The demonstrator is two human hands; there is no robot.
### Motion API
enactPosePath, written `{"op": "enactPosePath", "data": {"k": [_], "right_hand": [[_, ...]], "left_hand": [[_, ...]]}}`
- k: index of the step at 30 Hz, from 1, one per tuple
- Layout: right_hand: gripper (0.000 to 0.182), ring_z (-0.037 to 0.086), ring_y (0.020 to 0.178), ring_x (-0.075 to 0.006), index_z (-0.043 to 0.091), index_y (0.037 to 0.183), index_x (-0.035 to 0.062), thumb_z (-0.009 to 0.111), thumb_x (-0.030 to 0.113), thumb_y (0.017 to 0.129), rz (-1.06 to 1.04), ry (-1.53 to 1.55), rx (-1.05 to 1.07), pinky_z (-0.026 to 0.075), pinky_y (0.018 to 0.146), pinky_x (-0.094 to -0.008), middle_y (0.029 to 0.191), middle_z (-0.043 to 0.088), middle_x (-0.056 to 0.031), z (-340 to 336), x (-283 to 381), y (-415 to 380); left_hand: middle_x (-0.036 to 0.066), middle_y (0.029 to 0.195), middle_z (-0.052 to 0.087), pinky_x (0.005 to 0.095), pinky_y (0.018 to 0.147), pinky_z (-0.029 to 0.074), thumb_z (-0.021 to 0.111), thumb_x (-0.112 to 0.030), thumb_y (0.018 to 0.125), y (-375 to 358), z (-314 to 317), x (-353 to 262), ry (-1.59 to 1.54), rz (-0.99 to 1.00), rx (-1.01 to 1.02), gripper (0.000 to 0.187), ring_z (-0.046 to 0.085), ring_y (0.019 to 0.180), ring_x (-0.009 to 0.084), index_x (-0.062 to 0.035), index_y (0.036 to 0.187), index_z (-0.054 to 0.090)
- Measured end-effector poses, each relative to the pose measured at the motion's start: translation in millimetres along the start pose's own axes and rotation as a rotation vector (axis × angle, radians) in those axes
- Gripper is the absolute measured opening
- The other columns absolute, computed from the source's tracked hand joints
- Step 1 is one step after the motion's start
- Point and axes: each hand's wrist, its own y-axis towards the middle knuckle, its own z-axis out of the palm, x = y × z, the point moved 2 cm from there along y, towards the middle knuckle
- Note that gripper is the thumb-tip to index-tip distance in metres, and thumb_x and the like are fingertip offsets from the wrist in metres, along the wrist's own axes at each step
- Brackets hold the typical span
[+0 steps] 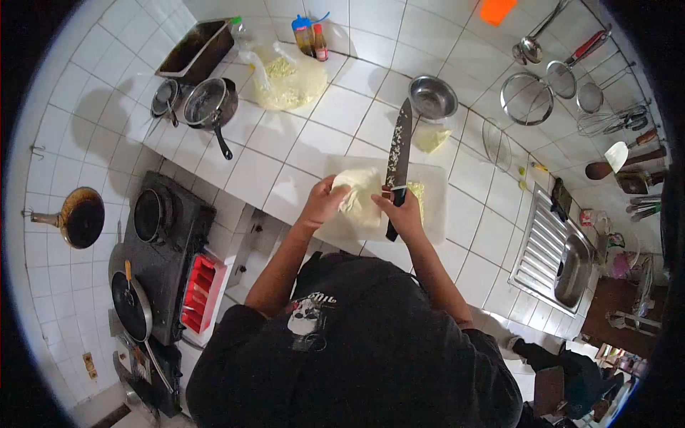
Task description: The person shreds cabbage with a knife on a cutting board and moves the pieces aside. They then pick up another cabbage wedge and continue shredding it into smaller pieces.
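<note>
Left hand (320, 205), half-curled, grips the cabbage (362, 200), creamy, smooth and folded, over the white board (437, 212)! Right hand (402, 215) wraps the knife (399, 151), dark blade speckled with pale shreds, pointing toward the metal bowl (433, 98).

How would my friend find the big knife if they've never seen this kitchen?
Start at the white tiled counter and find the pale board on it. Over that board, the right hand holds the knife. Nothing else there has a long dark blade speckled with pale bits.
</note>
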Motion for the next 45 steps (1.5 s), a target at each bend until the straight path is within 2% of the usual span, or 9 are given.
{"op": "enactPosePath", "data": {"k": [2, 6, 14, 21, 25, 30, 32, 43, 45], "right_hand": [[0.040, 0.066, 0.074, -0.0132, 0.063, 0.101, 0.0004, 0.087, 0.027, 0.082, 0.020, 0.001, 0.008, 0.055, 0.069, -0.0298, 0.082, 0.066, -0.0034, 1, -2, 5], [0.033, 0.061, 0.064, -0.0112, 0.053, 0.087, 0.0068, 0.084, 0.019, 0.084, 0.120, 0.194, 0.029, 0.053, 0.059, -0.0301, 0.075, 0.059, -0.0008, 9, -12, 9], [0.030, 0.058, 0.061, -0.0109, 0.054, 0.087, 0.0057, 0.082, 0.019, 0.087, 0.143, 0.299, -0.206, 0.051, 0.057, -0.0295, 0.074, 0.058, -0.0007, 15, -13, 10], [0.029, 0.061, 0.058, -0.0143, 0.058, 0.096, 0.0017, 0.077, 0.023, 0.092, -0.056, -0.101, -0.176, 0.052, 0.057, -0.0320, 0.071, 0.061, -0.0034, 17, -22, 4], [0.027, 0.069, 0.067, -0.0188, 0.058, 0.095, 0.0031, 0.076, 0.023, 0.094, -0.013, 0.093, -0.173, 0.055, 0.059, -0.0331, 0.078, 0.067, -0.0074, 6, -33, -7], [0.031, 0.065, 0.057, -0.0297, 0.058, 0.086, 0.0051, 0.078, 0.028, 0.089, -0.357, -0.596, -0.212, 0.050, 0.054, -0.0400, 0.061, 0.061, -0.0109, -26, -15, -35], [0.035, 0.060, 0.054, -0.0310, 0.056, 0.074, 0.0074, 0.082, 0.031, 0.080, -0.524, -0.675, -0.131, 0.047, 0.052, -0.0420, 0.061, 0.058, -0.0097, -33, -21, -39], [0.028, 0.066, 0.063, -0.0304, 0.059, 0.079, 0.0099, 0.081, 0.027, 0.075, -0.500, -0.801, -0.061, 0.052, 0.058, -0.0435, 0.068, 0.062, -0.0075, -46, -31, -28], [0.027, 0.066, 0.066, -0.0308, 0.058, 0.079, 0.0099, 0.080, 0.023, 0.073, -0.563, -0.796, -0.050, 0.052, 0.059, -0.0452, 0.070, 0.062, -0.0078, -47, -32, -26]], "left_hand": [[0.005, 0.108, 0.071, 0.0285, 0.085, 0.052, 0.065, -0.021, 0.099, 2, -3, 11, -0.090, -0.028, 0.070, 0.036, 0.065, 0.095, 0.0109, 0.0015, 0.127, 0.065], [0.004, 0.108, 0.071, 0.0284, 0.083, 0.052, 0.065, -0.024, 0.100, 3, -2, 20, -0.126, -0.143, 0.050, 0.034, 0.065, 0.095, 0.0107, 0.0008, 0.123, 0.067], [0.012, 0.141, 0.056, 0.0454, 0.092, 0.058, 0.055, -0.035, 0.104, -30, 38, 10, -0.479, -0.425, 0.096, 0.055, 0.065, 0.117, 0.0262, -0.0142, 0.151, 0.036], [0.011, 0.137, 0.059, 0.0427, 0.086, 0.060, 0.062, -0.026, 0.099, -27, 39, 1, -0.480, -0.450, 0.097, 0.054, 0.067, 0.116, 0.0265, -0.0125, 0.147, 0.040], [0.010, 0.118, 0.070, 0.0365, 0.067, 0.062, 0.062, -0.016, 0.094, -14, 27, 17, -0.432, -0.426, 0.012, 0.046, 0.074, 0.095, 0.0251, -0.0100, 0.138, 0.050], [0.010, 0.115, 0.069, 0.0332, 0.062, 0.061, 0.060, -0.019, 0.096, -7, 15, 28, -0.435, -0.481, 0.032, 0.039, 0.073, 0.090, 0.0231, -0.0078, 0.133, 0.055], [0.009, 0.113, 0.069, 0.0336, 0.063, 0.062, 0.060, -0.020, 0.098, -8, 20, 31, -0.443, -0.468, 0.057, 0.037, 0.072, 0.089, 0.0223, -0.0077, 0.132, 0.056], [0.008, 0.112, 0.068, 0.0311, 0.076, 0.063, 0.069, -0.019, 0.097, -27, 24, 9, -0.543, -0.590, 0.235, 0.031, 0.068, 0.090, 0.0195, -0.0052, 0.123, 0.062], [0.006, 0.109, 0.067, 0.0249, 0.081, 0.056, 0.061, -0.033, 0.102, -32, 22, 8, -0.185, -0.340, 0.322, 0.038, 0.063, 0.096, 0.0131, -0.0063, 0.130, 0.066]]}}
